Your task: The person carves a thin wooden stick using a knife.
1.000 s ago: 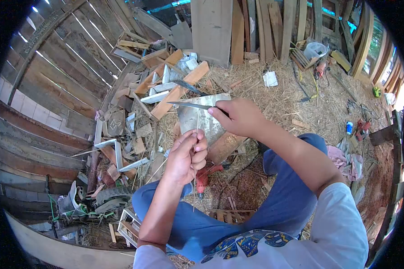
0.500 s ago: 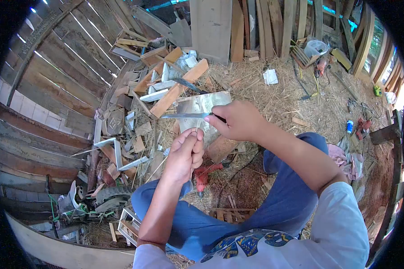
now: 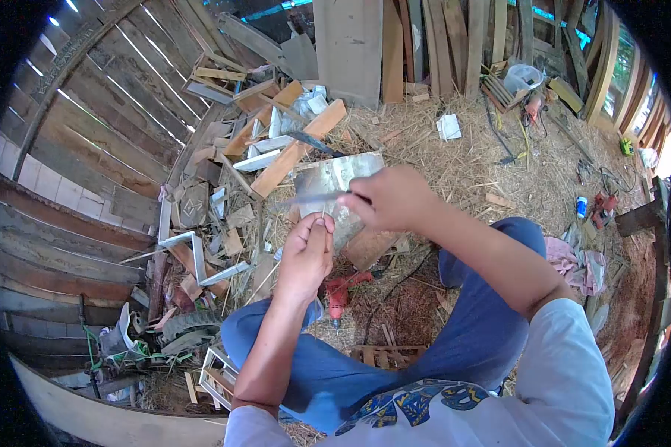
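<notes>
My right hand (image 3: 397, 200) is closed around the dark handle of a knife (image 3: 306, 200). Its blade points left and is smeared by motion. Just below the blade, my left hand (image 3: 306, 252) pinches a thin wooden stick (image 3: 322, 213) between thumb and fingers, with a short end poking up towards the knife. Whether blade and stick touch, I cannot tell. Beneath both hands lies a worn pale board (image 3: 361, 165) on the straw-strewn ground. A second, dark blade (image 3: 313, 142) rests on a plank (image 3: 300, 147) beyond it.
A red power tool (image 3: 337, 298) lies between my legs. Wood offcuts and a white frame (image 3: 195, 253) are heaped on the left. Planks (image 3: 451, 52) lean along the back. A blue can (image 3: 581, 207) and pink cloth (image 3: 563, 261) are on the right.
My left hand has shifted slightly left with the stick. The knife has turned a little, its tip now lower, and its blade has become blurred.
</notes>
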The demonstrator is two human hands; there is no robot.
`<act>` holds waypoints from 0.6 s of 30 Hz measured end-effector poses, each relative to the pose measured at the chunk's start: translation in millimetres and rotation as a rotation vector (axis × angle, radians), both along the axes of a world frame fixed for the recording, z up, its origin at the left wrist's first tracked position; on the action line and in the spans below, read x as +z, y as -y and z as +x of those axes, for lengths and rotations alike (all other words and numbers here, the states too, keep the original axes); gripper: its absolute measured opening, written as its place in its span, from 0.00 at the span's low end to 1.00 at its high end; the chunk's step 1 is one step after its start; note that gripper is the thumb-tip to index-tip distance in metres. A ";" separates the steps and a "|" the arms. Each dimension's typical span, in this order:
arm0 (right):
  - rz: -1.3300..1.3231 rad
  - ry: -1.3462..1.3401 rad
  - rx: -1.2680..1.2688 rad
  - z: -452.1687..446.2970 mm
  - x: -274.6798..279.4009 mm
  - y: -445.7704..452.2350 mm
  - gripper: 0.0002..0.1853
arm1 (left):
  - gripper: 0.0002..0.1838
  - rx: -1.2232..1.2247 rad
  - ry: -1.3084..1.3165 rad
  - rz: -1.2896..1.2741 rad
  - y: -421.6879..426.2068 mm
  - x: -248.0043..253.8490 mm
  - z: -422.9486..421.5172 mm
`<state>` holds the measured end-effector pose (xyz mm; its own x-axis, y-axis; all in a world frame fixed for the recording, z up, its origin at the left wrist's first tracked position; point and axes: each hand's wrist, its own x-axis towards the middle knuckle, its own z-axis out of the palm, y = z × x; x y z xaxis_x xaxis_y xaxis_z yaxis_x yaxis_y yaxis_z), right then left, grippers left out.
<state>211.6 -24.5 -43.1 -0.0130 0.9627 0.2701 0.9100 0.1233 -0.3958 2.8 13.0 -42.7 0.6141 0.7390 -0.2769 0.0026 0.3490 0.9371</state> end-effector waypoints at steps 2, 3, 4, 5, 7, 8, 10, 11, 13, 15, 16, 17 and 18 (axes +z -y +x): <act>-0.040 0.013 -0.046 0.2 0.3 0.8 0.23 | 0.10 0.010 0.002 0.015 2.3 -2.1 -1.8; -0.032 0.009 -0.021 -1.9 -1.3 1.3 0.23 | 0.10 0.012 -0.008 0.015 1.3 -2.9 -1.9; -0.022 0.004 0.003 -4.1 -3.4 1.8 0.24 | 0.10 0.014 -0.018 0.017 0.3 -2.8 -1.2; 0.046 0.026 0.046 -7.9 -7.6 3.4 0.25 | 0.10 0.014 -0.016 0.021 0.6 -1.8 -0.3; 0.021 0.007 -0.016 1.6 -6.0 -3.0 0.25 | 0.10 0.019 -0.011 0.011 3.1 -1.2 -1.4; -0.013 -0.012 -0.077 7.4 -5.7 -5.5 0.25 | 0.10 0.018 -0.016 0.006 4.0 -1.7 -3.2; -0.035 0.014 -0.075 10.1 -1.7 -5.5 0.25 | 0.10 0.012 -0.017 0.004 1.8 -0.7 -1.2; -0.041 0.019 -0.034 2.1 -1.4 0.2 0.24 | 0.10 0.014 -0.010 0.007 1.6 0.2 0.0; -0.046 0.018 0.004 2.6 -2.2 -0.2 0.22 | 0.10 0.008 -0.008 -0.002 2.8 1.4 -0.9; -0.067 -0.070 -0.131 19.2 -10.1 -7.5 0.24 | 0.10 0.010 -0.010 -0.026 2.4 1.1 -1.1; -0.068 -0.069 -0.132 30.6 -12.5 -12.8 0.24 | 0.10 0.018 0.004 -0.041 1.9 1.7 -0.7; -0.055 -0.114 -0.207 44.0 -13.2 -20.2 0.25 | 0.10 0.017 0.010 -0.036 1.0 3.5 -1.7; -0.040 -0.157 -0.280 49.9 -7.6 -24.2 0.26 | 0.09 0.003 0.036 -0.087 0.0 5.6 -3.3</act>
